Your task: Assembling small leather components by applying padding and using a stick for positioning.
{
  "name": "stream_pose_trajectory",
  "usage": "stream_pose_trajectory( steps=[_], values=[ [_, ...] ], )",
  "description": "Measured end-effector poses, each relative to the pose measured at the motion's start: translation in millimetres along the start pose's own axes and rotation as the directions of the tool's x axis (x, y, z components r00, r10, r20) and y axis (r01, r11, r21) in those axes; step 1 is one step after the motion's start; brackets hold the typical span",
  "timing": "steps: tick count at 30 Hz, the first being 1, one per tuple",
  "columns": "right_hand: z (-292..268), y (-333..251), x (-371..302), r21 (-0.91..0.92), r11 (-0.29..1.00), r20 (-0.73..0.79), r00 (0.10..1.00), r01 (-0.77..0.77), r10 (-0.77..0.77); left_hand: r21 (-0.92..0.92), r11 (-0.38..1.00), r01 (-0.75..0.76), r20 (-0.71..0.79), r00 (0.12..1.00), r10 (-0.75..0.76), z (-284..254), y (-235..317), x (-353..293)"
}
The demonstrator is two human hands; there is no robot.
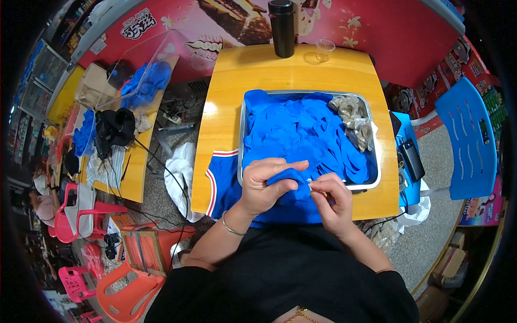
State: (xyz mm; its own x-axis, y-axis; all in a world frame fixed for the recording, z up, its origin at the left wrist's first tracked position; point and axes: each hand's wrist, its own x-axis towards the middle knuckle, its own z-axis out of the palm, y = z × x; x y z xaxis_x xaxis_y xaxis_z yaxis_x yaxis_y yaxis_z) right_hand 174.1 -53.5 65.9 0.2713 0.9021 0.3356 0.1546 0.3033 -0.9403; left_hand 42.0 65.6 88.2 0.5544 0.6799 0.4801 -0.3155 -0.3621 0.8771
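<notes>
My left hand (264, 185) is closed around a small blue fabric piece (289, 175), which bends over between thumb and fingers. At the right edge of that piece, my right hand (333, 202) pinches with thumb and forefinger; what sits in the pinch is too small to make out. Just beyond both hands, a metal tray (378, 161) holds a heap of flat blue fabric pieces (301, 126). A clear plastic bag with tan contents (353, 118) lies in its far right corner. A blue garment (223, 175) with red and white trim spreads under the hands and over my lap.
The tray stands on a yellow wooden table (226, 70), with a black flask (281, 29) and clear cup (325, 49) at its far edge. A blue chair (471, 140) is at right. Another cluttered table (137, 167) and orange stool (126, 293) are at left.
</notes>
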Motion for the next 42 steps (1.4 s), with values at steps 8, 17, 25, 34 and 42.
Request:
stream_pose_trajectory(
  steps=[8, 17, 25, 34, 42],
  values=[
    [6, -2, -1, 0.295, 0.939, 0.048, 0.985, -0.175, 0.168, -0.164, 0.986, 0.032, 0.058, 0.998, -0.023, -8, -21, -12],
    [7, 1, -12, 0.414, 0.843, 0.089, 0.936, -0.345, 0.339, -0.484, 0.846, 0.223, -0.003, 0.966, -0.257, 0, -25, -17],
    [-16, -13, 23, -0.671, 0.706, 0.0, 0.952, 0.228, -0.307, -0.38, 0.809, 0.448, 0.208, 0.894, -0.397, 1, 0, 17],
    [-27, -21, 28, -0.662, 0.543, 0.409, 0.856, 0.516, -0.315, -0.303, 0.592, 0.747, 0.405, 0.663, -0.629, -5, 2, 27],
    [-29, -9, 16, -0.002, 0.996, 0.211, 0.973, -0.091, 0.09, 0.021, 0.999, -0.043, 0.051, 0.998, 0.042, 2, -19, 12]
  ],
)
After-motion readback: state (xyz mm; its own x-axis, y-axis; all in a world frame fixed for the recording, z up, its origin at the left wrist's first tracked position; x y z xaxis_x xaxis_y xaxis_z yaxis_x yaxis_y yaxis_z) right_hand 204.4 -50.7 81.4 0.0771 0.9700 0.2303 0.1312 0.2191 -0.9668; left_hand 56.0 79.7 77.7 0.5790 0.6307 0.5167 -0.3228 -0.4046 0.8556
